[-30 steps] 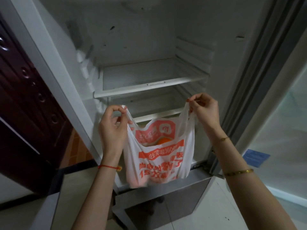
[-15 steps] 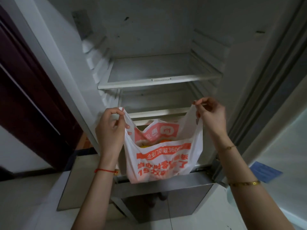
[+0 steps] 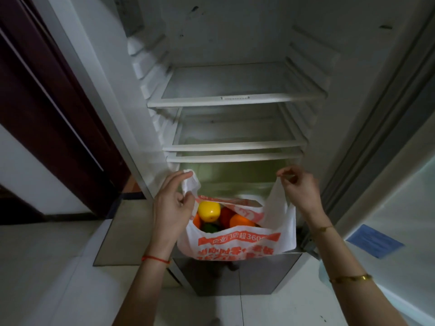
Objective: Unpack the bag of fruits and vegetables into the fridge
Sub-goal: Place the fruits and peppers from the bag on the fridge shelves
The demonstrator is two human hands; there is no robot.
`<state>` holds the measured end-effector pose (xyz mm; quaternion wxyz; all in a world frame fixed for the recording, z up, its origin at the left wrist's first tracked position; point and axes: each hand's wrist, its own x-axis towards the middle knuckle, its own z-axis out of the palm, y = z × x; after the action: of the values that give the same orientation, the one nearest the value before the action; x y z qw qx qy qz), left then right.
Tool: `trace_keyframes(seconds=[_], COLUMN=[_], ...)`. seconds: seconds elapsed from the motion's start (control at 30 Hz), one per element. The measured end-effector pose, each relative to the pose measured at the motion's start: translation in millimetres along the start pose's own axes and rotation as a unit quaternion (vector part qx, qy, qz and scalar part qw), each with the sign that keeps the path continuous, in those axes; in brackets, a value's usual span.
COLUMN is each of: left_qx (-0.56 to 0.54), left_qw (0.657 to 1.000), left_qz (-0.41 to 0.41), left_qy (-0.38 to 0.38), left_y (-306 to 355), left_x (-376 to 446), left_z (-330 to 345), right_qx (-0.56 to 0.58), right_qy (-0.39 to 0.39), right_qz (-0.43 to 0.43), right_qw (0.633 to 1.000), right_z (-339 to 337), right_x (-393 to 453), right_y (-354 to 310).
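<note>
bag [image 3: 237,245] hides lower fruit | bag print blurred | fridge [image 3: 235,43] top cropped

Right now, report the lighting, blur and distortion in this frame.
Head view: dim overall, fridge interior unlit; wide-angle lens bows the door frames outward; slight softness throughout, the bag print smeared; yellow fruit shows a small highlight.

The bag [image 3: 237,241] is held up in front of the open fridge [image 3: 235,43], below its three shelves, with one handle pinched by the left hand [image 3: 170,208] and the other by the right hand [image 3: 299,187]. Several fruits [image 3: 208,211] are seen inside the bag, packed together. A closed lower compartment [image 3: 235,274] is found beneath the bag, and a door [image 3: 47,102] stands left of the fridge.
</note>
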<state>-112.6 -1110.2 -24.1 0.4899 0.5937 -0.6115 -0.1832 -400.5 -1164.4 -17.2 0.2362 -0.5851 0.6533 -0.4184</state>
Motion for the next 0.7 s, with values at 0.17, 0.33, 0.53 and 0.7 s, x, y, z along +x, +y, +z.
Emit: trace_keyframes(seconds=[0.17,0.33,0.53,0.7], left_qx=[0.017,0.009,0.021,0.011], left_qw=[1.000,1.000,1.000,1.000], left_qz=[0.001,0.001,0.000,0.003], left_qy=[-0.026,-0.025,-0.013,-0.017], left_y=[-1.4,1.4,14.5,13.8], left_x=[-11.0,-16.0,-17.8,-13.9], left_z=[-3.9,0.0,5.4,5.2], right_qx=[-0.124,-0.208,-0.142,0.042], right_qy=[-0.026,-0.045,-0.055,-0.149], right_qz=[-0.034,-0.047,-0.043,0.020], right_qw=[0.991,0.976,0.987,0.988], right_z=[3.2,11.3,9.6,15.6], right_x=[-5.0,-17.4,-31.5,-50.5], right_y=[8.2,16.7,18.1,19.6])
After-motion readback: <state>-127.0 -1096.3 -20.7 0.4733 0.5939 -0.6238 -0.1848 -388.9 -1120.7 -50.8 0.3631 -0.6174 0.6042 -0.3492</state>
